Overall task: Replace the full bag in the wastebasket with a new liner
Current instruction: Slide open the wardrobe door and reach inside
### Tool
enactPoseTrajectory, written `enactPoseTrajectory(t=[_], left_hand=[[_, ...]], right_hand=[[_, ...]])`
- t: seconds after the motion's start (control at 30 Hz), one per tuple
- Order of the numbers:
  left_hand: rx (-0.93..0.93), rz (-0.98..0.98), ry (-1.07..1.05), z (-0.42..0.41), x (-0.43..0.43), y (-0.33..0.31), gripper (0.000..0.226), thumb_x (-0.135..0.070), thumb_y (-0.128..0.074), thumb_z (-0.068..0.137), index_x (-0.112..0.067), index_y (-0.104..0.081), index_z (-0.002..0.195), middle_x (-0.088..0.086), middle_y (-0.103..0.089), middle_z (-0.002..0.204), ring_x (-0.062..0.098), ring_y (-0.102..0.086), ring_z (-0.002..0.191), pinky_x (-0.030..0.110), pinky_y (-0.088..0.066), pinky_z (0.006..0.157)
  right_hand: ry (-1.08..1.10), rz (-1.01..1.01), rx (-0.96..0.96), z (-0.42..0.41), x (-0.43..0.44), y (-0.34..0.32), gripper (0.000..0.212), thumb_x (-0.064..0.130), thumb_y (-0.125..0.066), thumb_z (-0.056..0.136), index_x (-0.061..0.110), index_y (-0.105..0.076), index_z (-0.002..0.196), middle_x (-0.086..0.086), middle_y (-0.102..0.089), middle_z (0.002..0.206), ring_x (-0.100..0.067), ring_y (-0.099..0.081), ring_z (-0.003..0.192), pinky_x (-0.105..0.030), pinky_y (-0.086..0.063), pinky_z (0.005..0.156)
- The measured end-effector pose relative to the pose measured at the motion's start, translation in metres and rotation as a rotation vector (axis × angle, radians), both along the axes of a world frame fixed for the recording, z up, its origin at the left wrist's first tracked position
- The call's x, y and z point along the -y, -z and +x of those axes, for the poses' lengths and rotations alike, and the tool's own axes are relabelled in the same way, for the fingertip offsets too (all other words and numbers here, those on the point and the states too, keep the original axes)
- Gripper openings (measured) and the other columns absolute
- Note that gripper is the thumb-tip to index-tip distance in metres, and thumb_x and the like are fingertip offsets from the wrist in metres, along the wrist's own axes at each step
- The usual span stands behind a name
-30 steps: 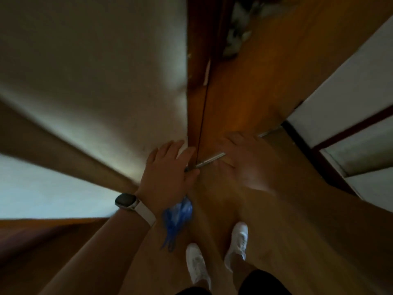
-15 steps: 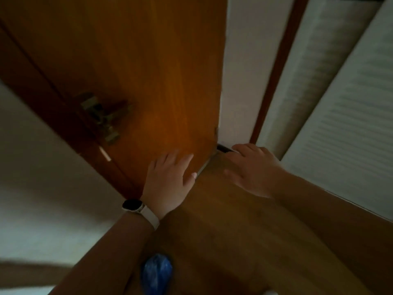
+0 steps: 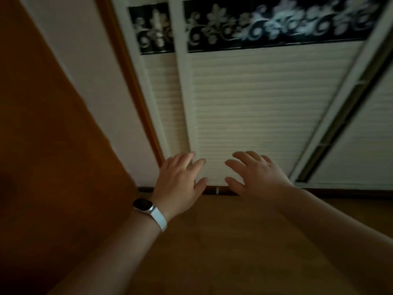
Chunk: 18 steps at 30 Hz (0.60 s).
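Note:
My left hand (image 3: 180, 184), with a watch on a white strap at the wrist, is stretched out in front of me with fingers spread and nothing in it. My right hand (image 3: 257, 175) is held out beside it, also spread and empty. Both hover above the wooden floor (image 3: 223, 241), near the foot of a white louvred closet door (image 3: 255, 107). No wastebasket, bag or liner is in view.
An orange-brown wooden door (image 3: 46, 135) fills the left side. A strip of white wall (image 3: 95, 86) and a brown door frame (image 3: 136, 90) separate it from the closet. Another sliding closet panel (image 3: 365, 135) stands at the right, with a dark floral band (image 3: 276, 24) across the top.
The view has swung right and up from the door edge to the closet doors. The blue bag seen below my left arm is out of view. Both hands stay spread in front.

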<state>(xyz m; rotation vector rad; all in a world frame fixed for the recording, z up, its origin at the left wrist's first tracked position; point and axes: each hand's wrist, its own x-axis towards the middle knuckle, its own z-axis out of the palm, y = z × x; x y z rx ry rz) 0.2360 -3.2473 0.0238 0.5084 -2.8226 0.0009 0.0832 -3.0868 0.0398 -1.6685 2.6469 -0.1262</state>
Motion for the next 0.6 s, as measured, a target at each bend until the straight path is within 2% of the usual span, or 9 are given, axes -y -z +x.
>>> enactPoseTrajectory(t=[0.17,0.4,0.6], left_hand=[[0.001,-0.026,0.246,-0.101,-0.043,-0.011,0.051,-0.051,-0.040,0.095,-0.023,-0.049,0.136,0.007,-0.049,0.141,0.027,-0.041,0.132,0.046,-0.032,0.108],[-0.007,-0.033,0.559,-0.222,-0.115,-0.012,0.051,-0.051,-0.036,0.095,-0.023,-0.051,0.135,0.008,-0.049,0.143,0.028,-0.042,0.132,0.045,-0.033,0.107],[0.015,0.025,0.769,-0.323,-0.168,0.002,0.053,-0.054,-0.033,0.094,-0.027,-0.048,0.137,0.007,-0.046,0.146,0.026,-0.037,0.136,0.046,-0.031,0.108]], right_hand=[[0.260,-0.044,-0.004,-0.058,-0.082,-0.012,0.056,0.061,-0.031,0.093,0.037,-0.031,0.143,0.005,-0.031,0.154,-0.018,-0.028,0.141,-0.040,-0.026,0.112],[0.598,-0.096,-0.009,-0.104,-0.184,-0.013,0.051,0.058,-0.038,0.093,0.035,-0.041,0.139,0.008,-0.040,0.147,-0.016,-0.034,0.137,-0.038,-0.029,0.110],[0.837,-0.067,-0.031,-0.155,-0.237,-0.010,0.053,0.061,-0.033,0.093,0.038,-0.035,0.141,0.009,-0.037,0.149,-0.017,-0.030,0.140,-0.038,-0.026,0.113]])
